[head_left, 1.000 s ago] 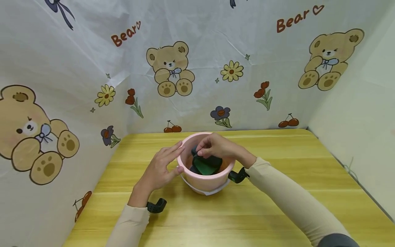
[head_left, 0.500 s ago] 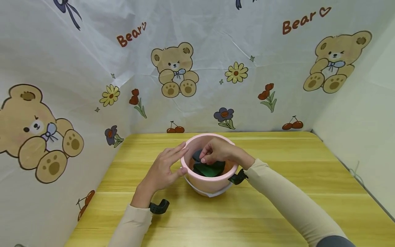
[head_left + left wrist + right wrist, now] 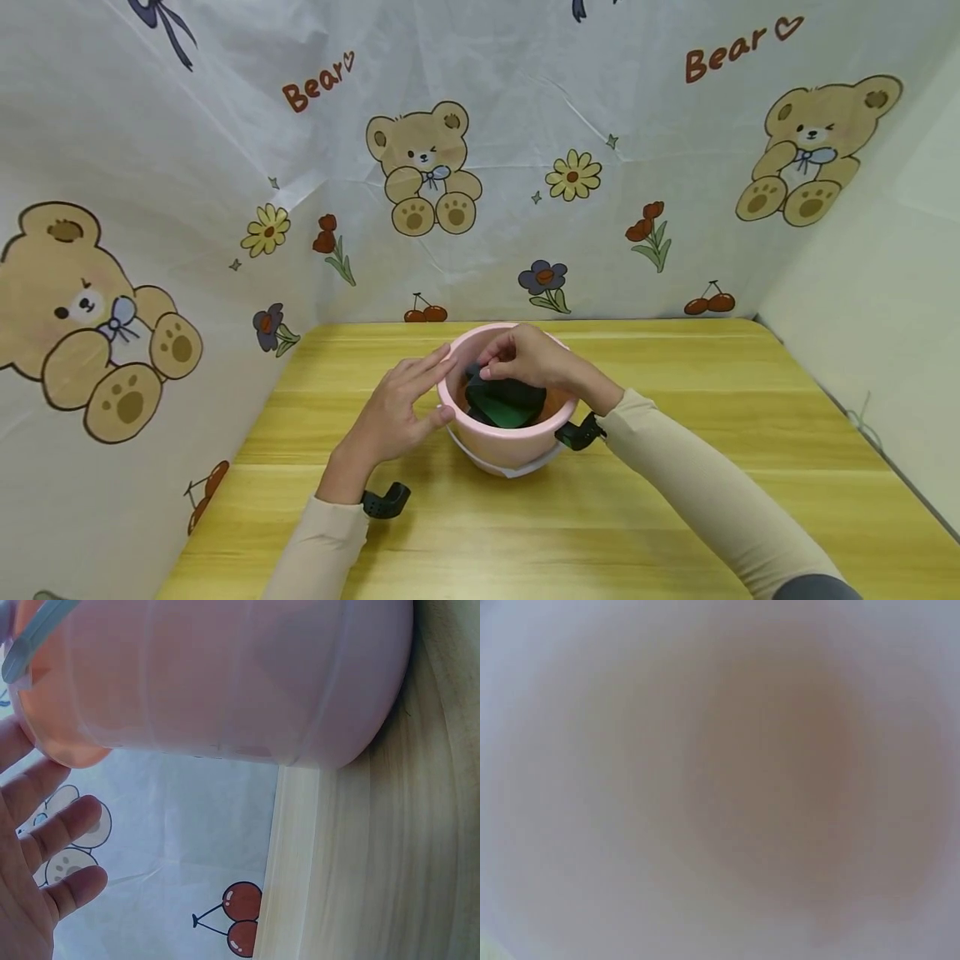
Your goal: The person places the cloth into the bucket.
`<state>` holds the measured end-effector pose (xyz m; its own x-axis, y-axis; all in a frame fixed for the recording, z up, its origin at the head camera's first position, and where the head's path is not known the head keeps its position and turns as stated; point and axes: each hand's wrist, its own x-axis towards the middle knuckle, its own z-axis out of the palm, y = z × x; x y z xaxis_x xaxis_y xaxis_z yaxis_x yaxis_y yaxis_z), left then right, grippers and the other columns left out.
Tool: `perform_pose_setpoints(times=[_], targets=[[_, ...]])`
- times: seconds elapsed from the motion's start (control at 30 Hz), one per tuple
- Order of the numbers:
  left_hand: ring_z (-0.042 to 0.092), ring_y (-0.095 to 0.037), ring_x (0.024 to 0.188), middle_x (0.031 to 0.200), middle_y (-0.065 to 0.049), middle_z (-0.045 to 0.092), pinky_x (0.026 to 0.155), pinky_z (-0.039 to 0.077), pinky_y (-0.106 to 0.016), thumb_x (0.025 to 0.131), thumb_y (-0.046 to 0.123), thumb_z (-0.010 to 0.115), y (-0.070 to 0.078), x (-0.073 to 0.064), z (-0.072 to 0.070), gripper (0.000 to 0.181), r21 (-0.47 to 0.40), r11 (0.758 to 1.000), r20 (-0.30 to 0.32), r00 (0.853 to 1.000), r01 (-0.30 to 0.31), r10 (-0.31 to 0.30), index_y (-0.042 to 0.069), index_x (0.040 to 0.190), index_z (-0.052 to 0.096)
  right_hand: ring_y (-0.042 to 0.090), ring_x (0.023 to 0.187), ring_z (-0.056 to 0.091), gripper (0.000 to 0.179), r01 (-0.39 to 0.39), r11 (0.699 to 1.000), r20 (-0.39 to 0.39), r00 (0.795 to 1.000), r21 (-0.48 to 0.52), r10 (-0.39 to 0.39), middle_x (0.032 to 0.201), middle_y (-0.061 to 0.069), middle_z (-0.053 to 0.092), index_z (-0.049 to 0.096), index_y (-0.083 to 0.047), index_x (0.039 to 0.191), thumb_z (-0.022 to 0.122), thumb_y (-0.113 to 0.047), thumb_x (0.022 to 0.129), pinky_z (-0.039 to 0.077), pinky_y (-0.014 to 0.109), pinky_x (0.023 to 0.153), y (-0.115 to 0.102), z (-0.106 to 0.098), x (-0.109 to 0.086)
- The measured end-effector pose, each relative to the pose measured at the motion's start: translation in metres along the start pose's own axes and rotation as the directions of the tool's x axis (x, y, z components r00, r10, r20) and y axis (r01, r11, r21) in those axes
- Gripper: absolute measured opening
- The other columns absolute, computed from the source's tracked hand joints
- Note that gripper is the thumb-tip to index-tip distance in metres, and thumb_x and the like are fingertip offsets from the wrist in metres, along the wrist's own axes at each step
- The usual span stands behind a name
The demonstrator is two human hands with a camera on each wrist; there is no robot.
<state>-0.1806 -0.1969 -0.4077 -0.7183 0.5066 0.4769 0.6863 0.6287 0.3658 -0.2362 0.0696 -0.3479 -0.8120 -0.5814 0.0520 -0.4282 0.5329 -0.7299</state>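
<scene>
A pink bucket with a white handle stands on the wooden table. My left hand rests on its left rim with extended fingers; in the left wrist view the fingers are spread beside the bucket wall. Over the bucket's mouth, my right hand pinches a dark, soft-looking piece with a green face, whose exact kind I cannot tell. Another dark bluish piece shows behind the fingertips. The lower part of the bucket's inside is hidden. The right wrist view is only a blur.
The wooden table runs back to a white sheet printed with bears, flowers and cherries. A plain pale wall closes off the right side, where a thin cord lies along the table's edge.
My right hand dipped lower into the bucket half a second ago and has risen again, tilting the dark green piece up with it. The left hand has kept its place on the rim.
</scene>
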Motion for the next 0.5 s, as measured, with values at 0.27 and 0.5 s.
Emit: perform_pose_setpoints(times=[0.27, 0.5], targets=[[0.044, -0.015, 0.137, 0.163, 0.01, 0.033, 0.108, 0.04, -0.053, 0.094, 0.057, 0.061, -0.002, 0.001, 0.0, 0.07, -0.006, 1.0, -0.006, 1.0, -0.008, 0.008, 0.029, 0.155, 0.04, 0.012, 0.095, 0.069, 0.023, 0.251, 0.967, -0.34, 0.914, 0.05, -0.219, 0.105, 0.002, 0.073, 0.075, -0.012, 0.115, 0.071, -0.022, 0.094, 0.059, 0.03, 0.086, -0.015, -0.021, -0.021], [0.045, -0.015, 0.136, 0.163, 0.01, 0.035, 0.108, 0.039, -0.053, 0.094, 0.063, 0.057, -0.003, 0.0, 0.001, 0.072, -0.002, 1.0, -0.014, 1.0, -0.018, 0.018, 0.028, 0.154, 0.042, 0.012, 0.095, 0.066, 0.022, 0.353, 0.915, -0.564, 0.723, -0.194, -0.399, 0.103, 0.002, 0.072, 0.077, -0.014, 0.112, 0.074, -0.008, 0.09, 0.054, 0.02, 0.086, -0.016, -0.04, -0.054]])
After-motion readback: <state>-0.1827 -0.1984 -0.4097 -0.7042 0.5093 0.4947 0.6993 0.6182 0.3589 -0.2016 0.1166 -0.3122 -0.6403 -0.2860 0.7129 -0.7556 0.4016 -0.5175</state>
